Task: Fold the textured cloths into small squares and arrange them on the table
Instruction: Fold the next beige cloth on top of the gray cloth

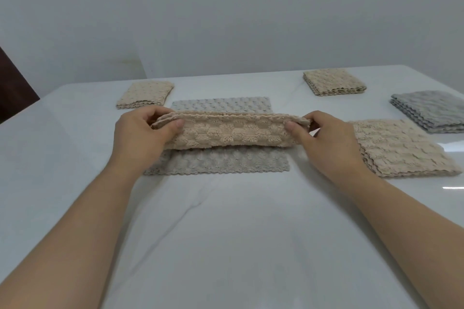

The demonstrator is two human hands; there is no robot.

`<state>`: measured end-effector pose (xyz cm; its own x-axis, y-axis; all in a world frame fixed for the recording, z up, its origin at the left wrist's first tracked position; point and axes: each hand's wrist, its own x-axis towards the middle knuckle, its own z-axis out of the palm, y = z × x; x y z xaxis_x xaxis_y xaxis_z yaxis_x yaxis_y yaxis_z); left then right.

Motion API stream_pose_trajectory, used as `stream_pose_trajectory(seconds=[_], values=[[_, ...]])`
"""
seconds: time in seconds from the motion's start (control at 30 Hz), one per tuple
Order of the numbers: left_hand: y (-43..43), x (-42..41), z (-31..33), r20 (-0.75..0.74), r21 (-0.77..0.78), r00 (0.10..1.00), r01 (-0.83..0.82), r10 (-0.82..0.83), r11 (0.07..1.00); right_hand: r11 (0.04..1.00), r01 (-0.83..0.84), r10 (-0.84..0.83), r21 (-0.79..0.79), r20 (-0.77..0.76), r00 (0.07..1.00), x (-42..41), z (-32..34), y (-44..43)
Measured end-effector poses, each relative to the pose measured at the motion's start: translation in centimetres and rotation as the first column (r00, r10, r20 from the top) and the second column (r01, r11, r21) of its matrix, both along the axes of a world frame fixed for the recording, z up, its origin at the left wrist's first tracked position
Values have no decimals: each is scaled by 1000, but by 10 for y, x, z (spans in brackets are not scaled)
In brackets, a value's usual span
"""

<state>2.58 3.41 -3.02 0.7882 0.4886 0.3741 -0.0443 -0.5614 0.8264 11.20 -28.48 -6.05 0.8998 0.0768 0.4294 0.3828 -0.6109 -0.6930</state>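
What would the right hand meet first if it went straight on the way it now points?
Most likely the beige cloth that the right hand itself pinches, then the far part of the grey cloth spread beneath it. Depth is hard to judge here.

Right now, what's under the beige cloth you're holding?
A grey cloth, flat on the table; its near and far strips show. Its middle is hidden by the beige cloth.

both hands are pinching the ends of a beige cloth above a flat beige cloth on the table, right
Not quite. In the head view the flat cloth underneath is grey, not beige. The left hand and right hand do pinch the ends of the beige cloth above it.
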Motion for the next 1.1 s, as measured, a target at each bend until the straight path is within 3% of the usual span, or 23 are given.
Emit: stream_pose_trajectory(seconds=[0.23,0.4,0.83,1.1], values=[[8,6,-5,83,-167,996,-25,39,986,984,-43,61,172,-101,993,2,-1,5],[8,7,-5,113,-142,991,-52,68,988,953,-68,113,294,-137,984,-1,0,6],[4,7,-5,50,-104,996,-62,67,993,911,-64,150,408,-183,972,3,-2,10],[-9,2,3,106,-319,990,127,-98,939,873,-103,179,476,-116,977,1,2,6]])
